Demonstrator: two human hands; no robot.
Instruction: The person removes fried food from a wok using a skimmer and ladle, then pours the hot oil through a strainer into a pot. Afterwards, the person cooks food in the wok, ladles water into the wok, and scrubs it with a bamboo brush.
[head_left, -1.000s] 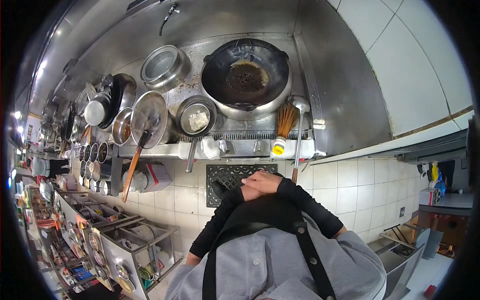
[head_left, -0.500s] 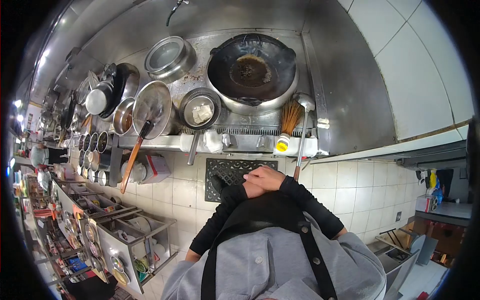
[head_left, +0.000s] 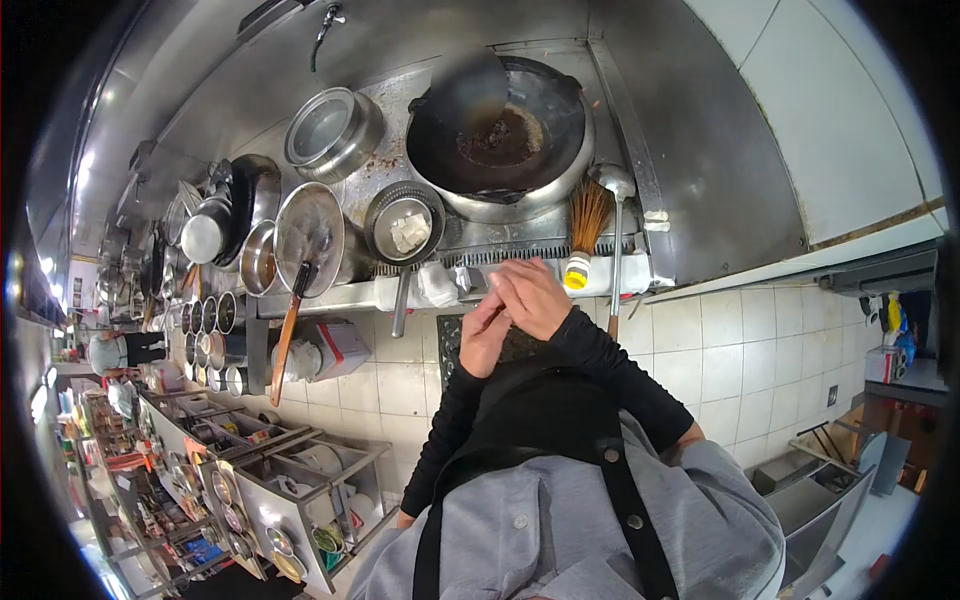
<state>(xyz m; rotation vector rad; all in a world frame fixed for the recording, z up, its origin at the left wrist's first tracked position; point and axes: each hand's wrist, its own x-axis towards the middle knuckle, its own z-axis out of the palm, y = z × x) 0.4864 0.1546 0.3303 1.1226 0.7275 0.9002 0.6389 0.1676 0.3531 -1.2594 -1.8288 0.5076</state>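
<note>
My right hand [head_left: 537,302] is raised in front of the stove's edge, its fingers stretched toward the left. Just below and left of it is my left hand [head_left: 482,346], its fingers partly covered by the right ones. The hands touch near the fingertips, and no object shows in either. Close to them stands a bamboo wok brush [head_left: 587,225] with a yellow-tipped handle. Beside it lies a long-handled metal ladle [head_left: 613,180]. Behind is a black wok [head_left: 430,145] with dark liquid in its bottom; a dark blurred patch covers its upper left.
White chunks [head_left: 410,233] sit in a strainer [head_left: 378,215] left of the wok. Farther left are a wooden-handled metal strainer [head_left: 310,225] and a lidded pot [head_left: 350,145]. A metal shelf rack [head_left: 350,465] stands at lower left. Another person [head_left: 125,352] is at far left.
My hands were folded together at my waist; they have risen toward the stove, and the left has come partly out from under the right. A dark blurred patch now shows over the wok.
</note>
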